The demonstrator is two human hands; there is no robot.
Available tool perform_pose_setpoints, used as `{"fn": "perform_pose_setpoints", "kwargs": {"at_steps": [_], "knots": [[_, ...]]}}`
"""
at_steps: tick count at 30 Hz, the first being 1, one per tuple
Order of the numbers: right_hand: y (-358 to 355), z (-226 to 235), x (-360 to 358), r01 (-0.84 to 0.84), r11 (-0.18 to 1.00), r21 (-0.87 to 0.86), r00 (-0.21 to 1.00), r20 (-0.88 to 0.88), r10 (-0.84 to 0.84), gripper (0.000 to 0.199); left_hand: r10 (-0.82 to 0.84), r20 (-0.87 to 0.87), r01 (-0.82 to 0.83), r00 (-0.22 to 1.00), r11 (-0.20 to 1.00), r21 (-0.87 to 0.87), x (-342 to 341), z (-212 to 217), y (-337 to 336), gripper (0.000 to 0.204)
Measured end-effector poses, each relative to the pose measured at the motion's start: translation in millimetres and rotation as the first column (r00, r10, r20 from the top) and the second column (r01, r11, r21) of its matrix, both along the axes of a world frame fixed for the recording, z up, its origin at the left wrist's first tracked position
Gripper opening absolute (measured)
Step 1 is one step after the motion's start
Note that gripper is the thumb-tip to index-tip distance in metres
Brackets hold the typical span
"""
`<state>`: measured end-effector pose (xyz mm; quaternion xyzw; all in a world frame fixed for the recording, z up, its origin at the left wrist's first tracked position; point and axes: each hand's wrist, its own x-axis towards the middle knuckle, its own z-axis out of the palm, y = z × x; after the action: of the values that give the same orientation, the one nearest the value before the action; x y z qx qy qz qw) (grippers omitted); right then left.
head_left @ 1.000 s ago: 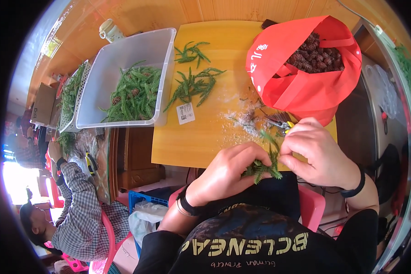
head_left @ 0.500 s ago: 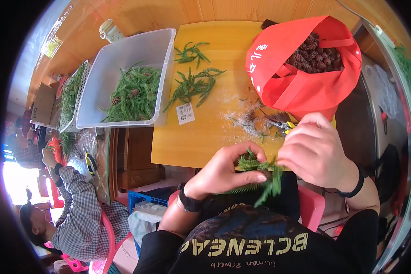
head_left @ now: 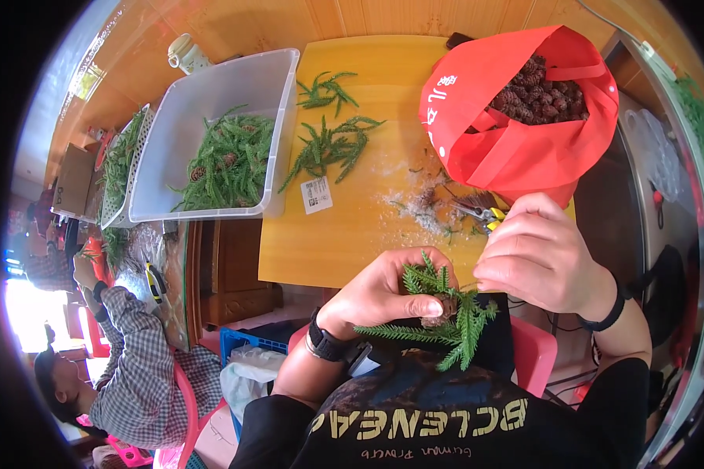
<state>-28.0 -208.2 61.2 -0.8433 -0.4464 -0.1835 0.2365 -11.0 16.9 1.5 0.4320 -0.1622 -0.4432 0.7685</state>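
Yellow wooden desk [head_left: 368, 234] holds a clear plastic bin [head_left: 211, 102], loose green sprigs [head_left: 328, 148], a red bag [head_left: 516, 148], and scissors [head_left: 481, 213].

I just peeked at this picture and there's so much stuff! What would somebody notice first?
Probably the big red bag full of brown pine cones, at the far right of the yellow table. Next, the left hand near the table's front edge, holding a bunch of green sprigs with a cone in it, the right hand beside it. A clear tub of more greenery sits at the far left.
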Motion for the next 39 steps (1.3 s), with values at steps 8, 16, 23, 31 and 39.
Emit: {"fn": "perform_pose_setpoints", "kwargs": {"at_steps": [8,16,23,31,39], "knots": [[2,8,-3,0.005,0.996,-0.087,0.999,-0.040,-0.009,0.017,0.026,0.269,-0.060,0.963,0.991,0.119,-1,1,-2,0.031],[-3,4,-3,0.189,0.982,0.028,0.880,-0.448,-0.157,0.014,0.136,0.814,-0.395,0.564,0.910,0.122,-5,0,-7,0.029],[-3,-2,1,0.007,0.995,0.099,0.996,-0.085,0.001,0.024,0.120,0.101,-0.119,0.988,0.993,-0.016,-4,-5,-4,0.036],[-1,-3,5,-0.065,0.992,0.106,0.997,0.043,0.061,0.019,0.022,-0.024,-0.024,0.999,0.997,-0.067,-1,-6,-4,0.039],[3,6,4,-0.014,1.000,-0.009,0.999,-0.040,0.014,0.012,0.017,0.454,-0.072,0.891,0.992,0.103,0,-2,-4,0.024]]}}
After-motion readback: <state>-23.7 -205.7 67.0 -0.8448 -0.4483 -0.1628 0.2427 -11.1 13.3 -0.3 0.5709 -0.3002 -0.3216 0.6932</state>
